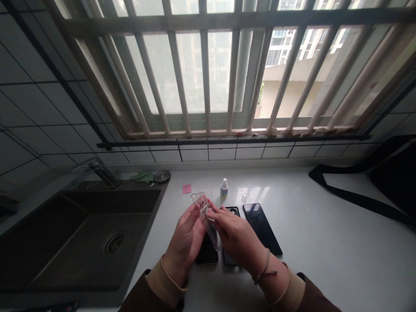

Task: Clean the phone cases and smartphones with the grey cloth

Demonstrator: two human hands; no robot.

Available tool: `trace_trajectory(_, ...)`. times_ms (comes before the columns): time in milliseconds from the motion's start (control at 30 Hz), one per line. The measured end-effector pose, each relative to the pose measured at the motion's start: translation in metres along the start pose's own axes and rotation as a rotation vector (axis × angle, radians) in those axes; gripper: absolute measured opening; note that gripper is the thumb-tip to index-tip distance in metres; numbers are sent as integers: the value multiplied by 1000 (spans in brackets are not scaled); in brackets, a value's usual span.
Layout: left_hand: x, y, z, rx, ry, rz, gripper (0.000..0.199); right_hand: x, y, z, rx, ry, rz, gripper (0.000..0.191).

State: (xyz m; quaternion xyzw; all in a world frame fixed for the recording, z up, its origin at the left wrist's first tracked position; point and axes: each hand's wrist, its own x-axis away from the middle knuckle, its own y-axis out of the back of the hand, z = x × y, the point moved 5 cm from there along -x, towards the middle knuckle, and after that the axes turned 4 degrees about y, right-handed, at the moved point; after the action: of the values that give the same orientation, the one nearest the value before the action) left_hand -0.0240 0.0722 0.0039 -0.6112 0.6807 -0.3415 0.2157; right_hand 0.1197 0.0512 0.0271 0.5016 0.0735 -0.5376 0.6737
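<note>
My left hand [187,232] is closed around a clear phone case [213,236], which is tilted above the counter. At the case's upper part, the fingers of my right hand [232,232] are pressed together. A small whitish strip shows by those fingertips, too small to name. Beneath my hands lie a dark phone [207,256] and, beside it, another dark phone [230,259] with round camera lenses at its top; my right hand partly covers it. To the right, a third black phone [264,229] lies flat.
A small white bottle [224,189] with a coloured label stands behind my hands. Near it are a clear cap [244,197] and a pink note [186,189]. The sink [156,212] with its faucet [104,172] is left; a black strap [344,193] lies right. Window bars [204,78] rise behind.
</note>
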Motion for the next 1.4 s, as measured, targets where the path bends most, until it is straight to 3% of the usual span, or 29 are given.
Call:
trace_trajectory(267, -6, 9, -17, 84, -105, -153, 32, 0, -5, 9, -60, 57, 62, 35)
trace_trajectory(500, -8, 12, -32, 89, -188, -208, 25, 2, -7, 13, -67, 97, 141, 31)
trace_trajectory(633, -10, 16, -33, 104, -169, -221, 15, 2, -2, 11, -210, 7, 159, 30)
trace_trajectory(733, -11, 17, -27, 116, -84, -214, 19, 3, 1, -7, -416, -277, 49, 31)
trace_trajectory(867, -9, 12, -15, 58, 64, -178, 29, 11, -2, -38, -804, -678, -279, 41)
trace_trajectory(967, -4, 1, -8, -64, 100, -62, 36, 17, -10, -49, -1043, -846, -428, 46)
trace_trajectory(1033, -1, -6, -5, -155, 76, 20, 40, 17, -10, -48, -1087, -837, -466, 47)
trace_trajectory(1133, 2, -13, 0, -275, 46, 103, 53, 12, -9, -38, -1139, -747, -424, 43)
trace_trajectory(1400, 3, -14, 3, -438, 11, 154, 64, 5, -5, -16, -1287, -687, -469, 36)
